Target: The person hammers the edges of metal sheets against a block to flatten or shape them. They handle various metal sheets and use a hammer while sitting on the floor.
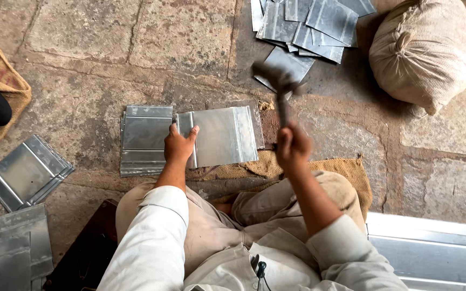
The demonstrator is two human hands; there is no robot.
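Note:
My left hand (179,145) presses down on the left edge of a shiny metal sheet (222,136) that lies flat on the stone floor in front of my knees. My right hand (292,146) grips the handle of a hammer (279,86), raised above the sheet's right side; its dark head is blurred. A rusty metal block (268,125) shows under the sheet's right edge. A stack of folded metal sheets (145,139) lies just left of my left hand.
More metal sheets are piled at the top (308,24) and at the lower left (25,171). A stuffed burlap sack (424,51) sits at the upper right. Burlap cloth (346,167) lies under my legs. A long metal strip (432,250) runs along the lower right.

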